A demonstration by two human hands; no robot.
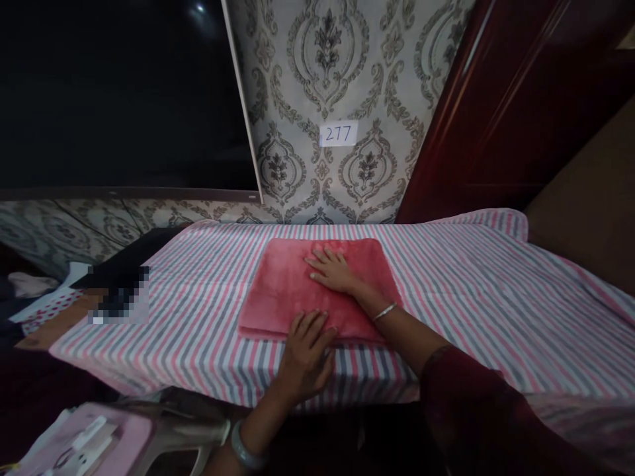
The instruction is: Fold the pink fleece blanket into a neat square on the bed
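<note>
A plush red-pink cloth, folded into a flat rectangle, lies on a striped sheet. My right hand rests flat on its upper middle with the fingers spread. At the near edge of the cloth, my left hand touches the top with its fingertips, fingers apart, the palm hanging over the edge. Neither hand grips anything. Whether the cloth is a towel or a small blanket, I cannot tell.
A large dark screen stands at the back left. On the patterned wall a paper label reads 277. A dark red door or panel rises at the right. Front left is a pink-topped stool with papers on it.
</note>
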